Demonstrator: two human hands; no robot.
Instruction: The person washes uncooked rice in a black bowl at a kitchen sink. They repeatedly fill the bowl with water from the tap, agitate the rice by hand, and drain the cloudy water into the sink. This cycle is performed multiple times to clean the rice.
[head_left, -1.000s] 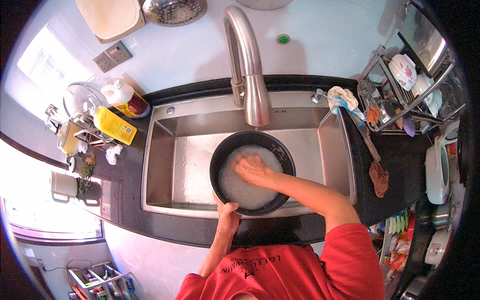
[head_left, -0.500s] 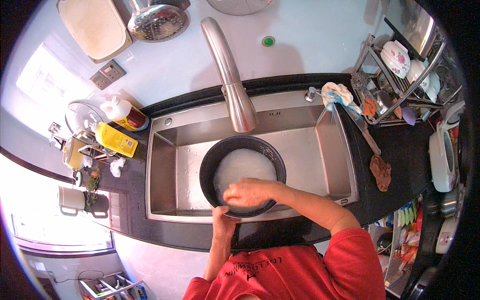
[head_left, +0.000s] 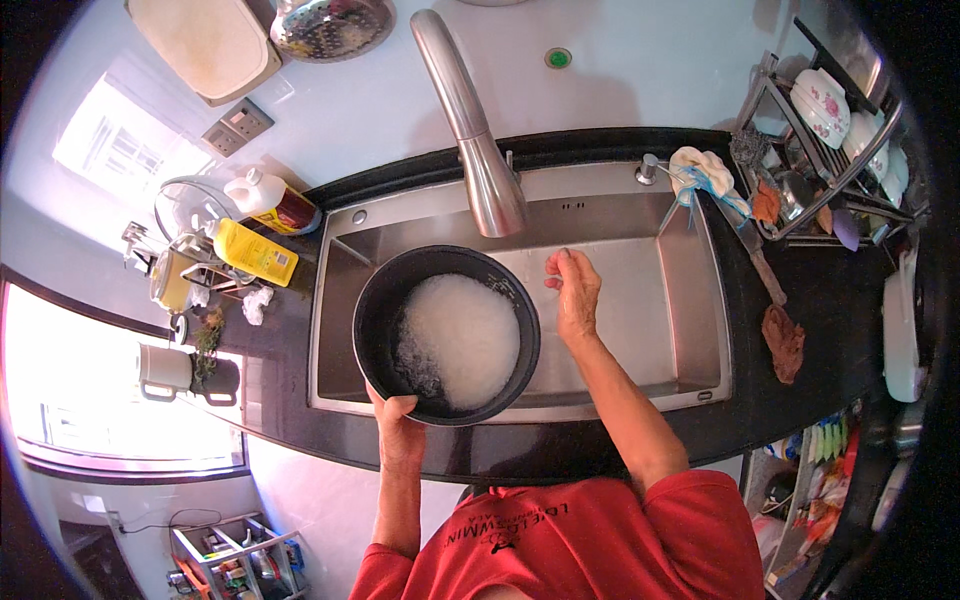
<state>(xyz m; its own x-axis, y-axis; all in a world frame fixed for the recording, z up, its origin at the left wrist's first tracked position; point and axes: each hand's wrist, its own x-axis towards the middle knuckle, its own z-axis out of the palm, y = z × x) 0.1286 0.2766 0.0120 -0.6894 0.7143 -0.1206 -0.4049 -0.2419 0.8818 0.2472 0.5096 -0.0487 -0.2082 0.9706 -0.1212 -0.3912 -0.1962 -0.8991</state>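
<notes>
This is a kitchen, most likely a home one. A steel sink (head_left: 640, 310) with a tall faucet (head_left: 462, 110) is set into the black counter (head_left: 840, 325), and a dark pot (head_left: 376, 325) of whitish grains (head_left: 465, 340) is over the sink. Behind the counter's back edge, a cutting board (head_left: 205, 45) and a perforated strainer (head_left: 333, 27) hang against the pale wall (head_left: 670, 60). Toward the back right corner stands a dish rack (head_left: 832, 183) holding flowered bowls (head_left: 822, 107); near the left end are a yellow bottle (head_left: 254, 253) and a white-topped jug (head_left: 272, 202). Below, at right, are colourful packets (head_left: 825, 510).
</notes>
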